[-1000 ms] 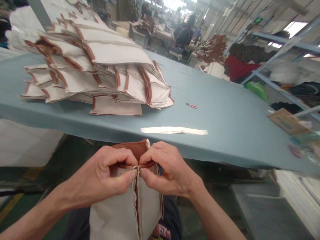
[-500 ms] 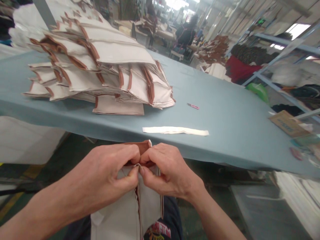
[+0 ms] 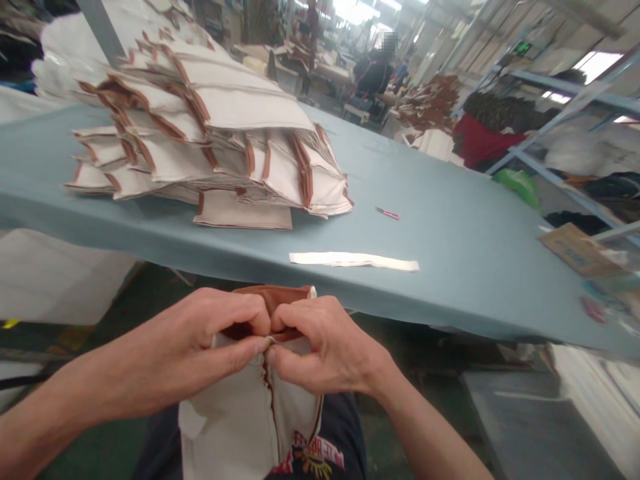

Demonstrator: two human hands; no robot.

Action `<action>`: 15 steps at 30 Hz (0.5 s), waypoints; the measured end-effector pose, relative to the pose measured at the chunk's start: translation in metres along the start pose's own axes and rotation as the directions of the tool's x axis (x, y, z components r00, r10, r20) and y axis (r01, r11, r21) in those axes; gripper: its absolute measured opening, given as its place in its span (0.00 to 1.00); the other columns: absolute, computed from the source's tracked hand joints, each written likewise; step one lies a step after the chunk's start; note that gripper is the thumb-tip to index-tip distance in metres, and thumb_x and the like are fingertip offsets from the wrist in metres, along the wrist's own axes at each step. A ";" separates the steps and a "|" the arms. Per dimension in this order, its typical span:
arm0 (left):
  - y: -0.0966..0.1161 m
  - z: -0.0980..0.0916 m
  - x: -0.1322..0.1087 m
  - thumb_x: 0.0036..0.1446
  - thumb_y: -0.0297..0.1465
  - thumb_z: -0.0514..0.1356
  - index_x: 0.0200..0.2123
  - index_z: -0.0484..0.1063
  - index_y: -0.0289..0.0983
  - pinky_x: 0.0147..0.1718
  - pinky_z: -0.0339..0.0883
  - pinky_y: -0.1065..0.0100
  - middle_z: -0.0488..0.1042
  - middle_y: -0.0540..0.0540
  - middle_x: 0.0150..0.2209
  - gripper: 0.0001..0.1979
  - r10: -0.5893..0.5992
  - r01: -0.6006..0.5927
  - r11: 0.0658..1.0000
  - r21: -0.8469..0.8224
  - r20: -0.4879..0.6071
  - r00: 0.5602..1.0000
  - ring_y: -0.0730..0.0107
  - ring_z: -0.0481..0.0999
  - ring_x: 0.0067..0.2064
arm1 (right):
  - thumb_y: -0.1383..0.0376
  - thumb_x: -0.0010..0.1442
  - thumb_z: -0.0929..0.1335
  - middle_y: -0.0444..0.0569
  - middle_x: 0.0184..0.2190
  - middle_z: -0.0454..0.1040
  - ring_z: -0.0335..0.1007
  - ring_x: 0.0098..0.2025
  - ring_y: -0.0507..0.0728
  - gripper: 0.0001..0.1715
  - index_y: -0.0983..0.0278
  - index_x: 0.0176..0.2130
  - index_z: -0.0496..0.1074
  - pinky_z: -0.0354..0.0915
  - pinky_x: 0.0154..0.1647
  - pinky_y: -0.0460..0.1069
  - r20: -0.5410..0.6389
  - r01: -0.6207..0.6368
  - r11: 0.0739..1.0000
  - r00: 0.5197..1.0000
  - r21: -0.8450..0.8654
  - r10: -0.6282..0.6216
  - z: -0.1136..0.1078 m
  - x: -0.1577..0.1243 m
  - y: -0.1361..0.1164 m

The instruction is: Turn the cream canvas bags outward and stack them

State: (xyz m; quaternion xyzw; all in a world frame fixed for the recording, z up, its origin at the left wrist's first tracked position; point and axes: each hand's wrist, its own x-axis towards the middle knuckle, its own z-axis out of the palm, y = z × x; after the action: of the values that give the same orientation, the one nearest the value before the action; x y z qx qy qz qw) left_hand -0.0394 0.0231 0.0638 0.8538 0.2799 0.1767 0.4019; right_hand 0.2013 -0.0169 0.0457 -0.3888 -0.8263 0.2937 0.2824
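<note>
Over my lap hangs a cream fabric bag piece with a brown-trimmed opening and a seam running down its middle. My left hand pinches the top edge just left of that seam, thumb in front and curled fingers behind. Right beside it, my right hand pinches the same edge on the other side, the fingertips of both hands nearly touching. The brown inside of the opening shows behind my fingers. What exactly lies between the fingertips is partly covered.
A large pile of cream pieces with brown edging lies on the blue-covered table. Near its front edge is a white strip, with small pink-handled thread snips beyond. A cardboard box sits at right; a person is far back.
Both hands have shifted slightly left and down along with the fabric piece, still pinching its edge. The opening's brown inside shows more widely. The camera view has moved a little.
</note>
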 end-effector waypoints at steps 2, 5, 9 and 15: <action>0.000 -0.004 -0.002 0.73 0.30 0.59 0.31 0.76 0.41 0.31 0.64 0.76 0.77 0.57 0.28 0.15 -0.016 0.016 1.000 0.009 0.013 1.000 0.75 0.74 0.29 | 0.67 0.56 0.70 0.35 0.23 0.62 0.57 0.25 0.50 0.13 0.57 0.29 0.59 0.53 0.30 0.47 0.017 -0.018 1.000 1.000 0.012 0.018 0.001 0.002 -0.002; 0.003 -0.010 -0.003 0.70 0.27 0.56 0.32 0.78 0.41 0.33 0.64 0.75 0.79 0.57 0.29 0.14 -0.025 0.024 0.998 0.062 0.020 0.999 0.75 0.77 0.30 | 0.67 0.56 0.70 0.35 0.23 0.62 0.58 0.25 0.51 0.14 0.57 0.29 0.59 0.52 0.29 0.48 0.033 -0.047 0.999 0.998 0.017 0.047 0.001 0.005 -0.005; 0.012 -0.014 0.001 0.63 0.23 0.54 0.29 0.74 0.41 0.30 0.60 0.71 0.78 0.56 0.27 0.13 0.032 -0.033 0.976 0.215 0.010 0.999 0.75 0.75 0.27 | 0.67 0.58 0.68 0.38 0.24 0.66 0.60 0.27 0.52 0.12 0.57 0.30 0.59 0.53 0.31 0.49 0.023 -0.056 0.998 0.998 0.005 0.056 0.002 0.008 -0.007; 0.012 -0.003 0.011 0.62 0.20 0.52 0.31 0.65 0.43 0.26 0.55 0.66 0.72 0.56 0.26 0.13 0.274 -0.241 0.905 0.349 -0.046 0.961 0.72 0.69 0.23 | 0.66 0.61 0.66 0.45 0.29 0.81 0.70 0.30 0.55 0.07 0.57 0.32 0.62 0.54 0.35 0.52 0.011 -0.099 0.984 0.995 -0.147 0.101 0.002 0.006 -0.010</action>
State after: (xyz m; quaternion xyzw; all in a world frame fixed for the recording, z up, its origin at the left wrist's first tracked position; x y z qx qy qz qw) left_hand -0.0289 0.0256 0.0761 0.9305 0.2094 0.2170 0.2078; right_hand 0.1916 -0.0178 0.0532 -0.4467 -0.8276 0.2497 0.2306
